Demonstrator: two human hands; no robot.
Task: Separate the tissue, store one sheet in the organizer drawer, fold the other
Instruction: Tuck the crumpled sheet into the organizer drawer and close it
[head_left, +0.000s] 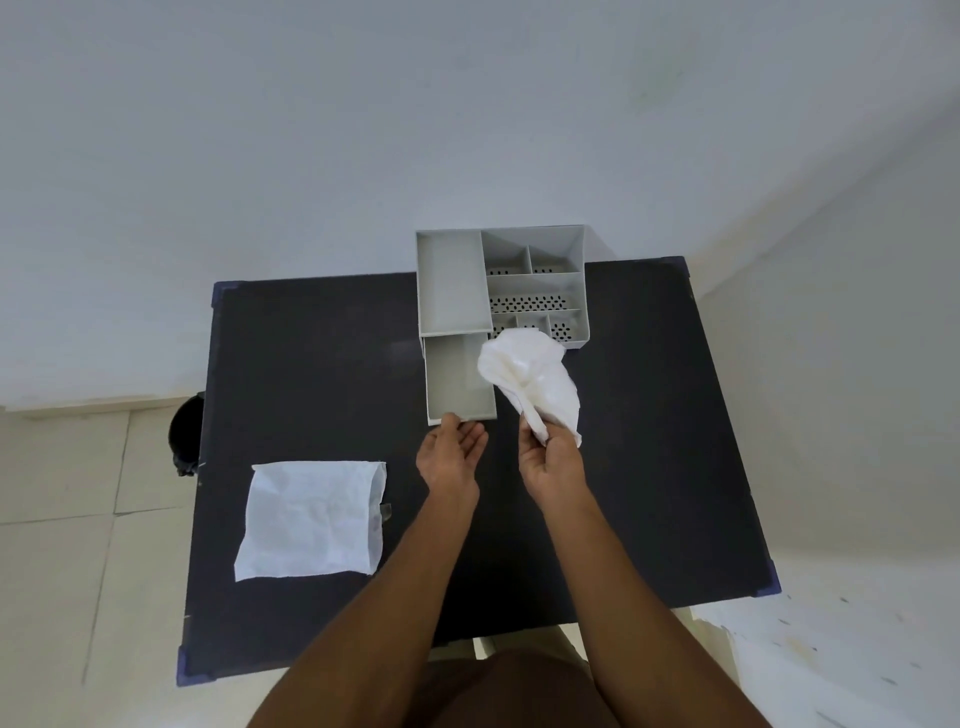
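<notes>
From where I stand, the separating looks finished — there are two tissue sheets now, well apart from each other. Starting at the left of the dark table (322, 364), the flat sheet (311, 519) lies spread on the tabletop, a little wrinkled, with its right edge slightly turned over; it has not been folded, so that part of the job is yet to come. Moving right, the left hand (453, 451) rests with its fingers loosely open at the front lip of the drawer (457, 382), gripping nothing that I can see, only touching or nearly touching the edge. The drawer is pulled out of the grey organizer (501, 283) and shows nothing inside. Further right, the right hand (551, 457) is pinched closed on the lower end of the crumpled sheet (530, 379), which hangs up in the air just beside the drawer's right wall, overlapping the organizer's front compartments from this angle. So storing is under way but not done — the sheet must go in and, I'd judge, the drawer be pushed shut. By count: two sheets, two hands, one organizer with one open drawer, one long tray on top and six smaller compartments, some with perforated floors.
</notes>
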